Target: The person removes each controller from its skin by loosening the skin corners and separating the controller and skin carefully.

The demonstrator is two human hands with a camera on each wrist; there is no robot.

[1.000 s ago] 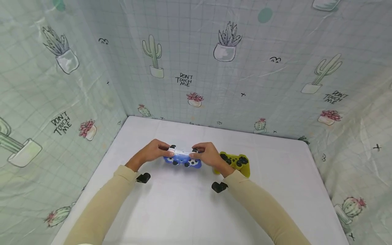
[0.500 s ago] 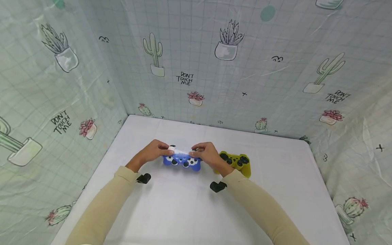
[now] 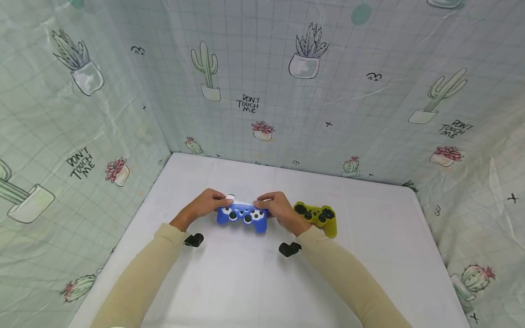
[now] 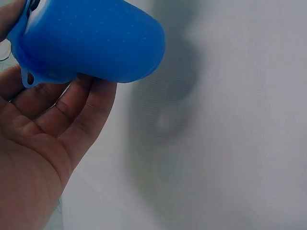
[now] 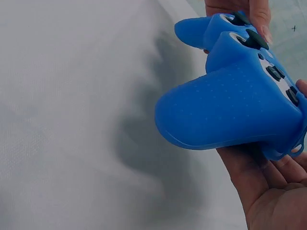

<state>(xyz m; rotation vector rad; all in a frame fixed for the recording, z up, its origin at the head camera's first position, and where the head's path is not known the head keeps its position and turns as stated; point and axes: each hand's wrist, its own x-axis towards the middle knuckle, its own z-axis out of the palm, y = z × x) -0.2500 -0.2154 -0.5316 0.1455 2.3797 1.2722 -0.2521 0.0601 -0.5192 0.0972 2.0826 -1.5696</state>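
Observation:
Both hands hold a game controller [image 3: 241,212] in a blue rubbery cover, with white showing along its top edge and around the buttons. My left hand [image 3: 204,203] grips its left shoulder, thumb on top. Its fingers [image 4: 88,112] lie under the blue grip in the left wrist view. At the other shoulder my right hand [image 3: 280,208] pinches the same controller [image 5: 225,96], and the right wrist view shows fingers beneath it. Shadows on the white cloth suggest the controller is held above the surface. The button face points up toward the head camera.
A yellow-green game controller [image 3: 330,223] with black sticks lies on the white table [image 3: 229,282], partly behind my right wrist. Cactus-print curtains [image 3: 262,82] stand around the back and sides. Small black devices [image 3: 290,249] are worn at the wrists.
The blue-covered controller has tilted in both hands. Its front edge now shows less, and its button face and grips show more. The hands have barely moved.

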